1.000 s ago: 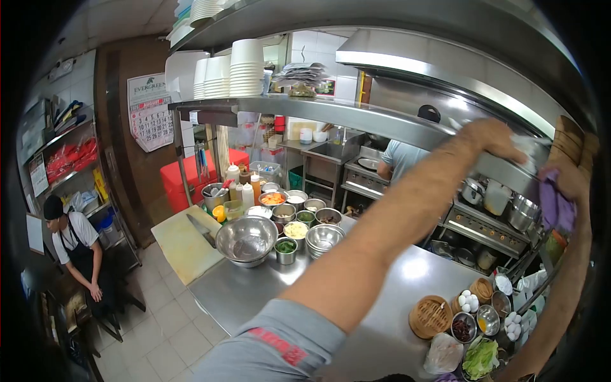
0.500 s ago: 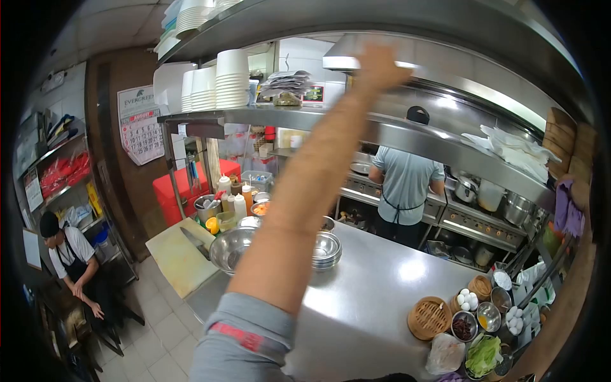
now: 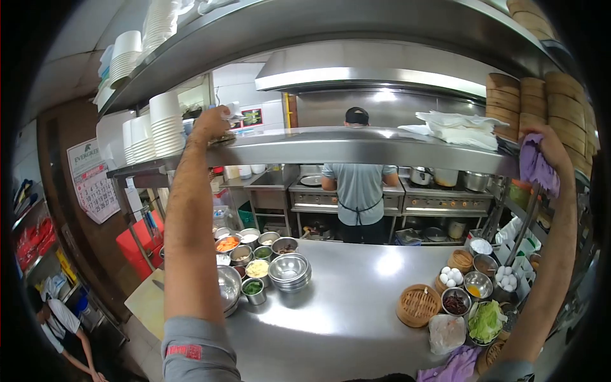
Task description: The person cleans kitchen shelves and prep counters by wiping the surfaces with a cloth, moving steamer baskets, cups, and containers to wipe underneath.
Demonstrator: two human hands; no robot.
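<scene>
My left hand [image 3: 212, 125] reaches up to the middle shelf [image 3: 356, 151]. Its fingers curl around some white papers [image 3: 233, 109], which it mostly hides. Just left of it stand stacked white tubs [image 3: 167, 124]. My right hand [image 3: 552, 148] is closed on a purple cloth [image 3: 536, 165] at the right end of the same shelf, beside tall bamboo steamers [image 3: 565, 114]. White cloths or sheets [image 3: 455, 127] lie on the shelf left of that hand.
Below is a steel counter [image 3: 356, 305]. Steel bowls [image 3: 289, 270] and ingredient tins stand at left; a steamer lid [image 3: 419, 305], eggs [image 3: 451, 276] and lettuce [image 3: 485, 321] at right. A person [image 3: 359, 184] works at the stoves; another sits at lower left.
My view has swung right and closer to the shelf. My left hand has come down from its raised reach to the papers. My right hand, with the purple cloth, now shows more fully.
</scene>
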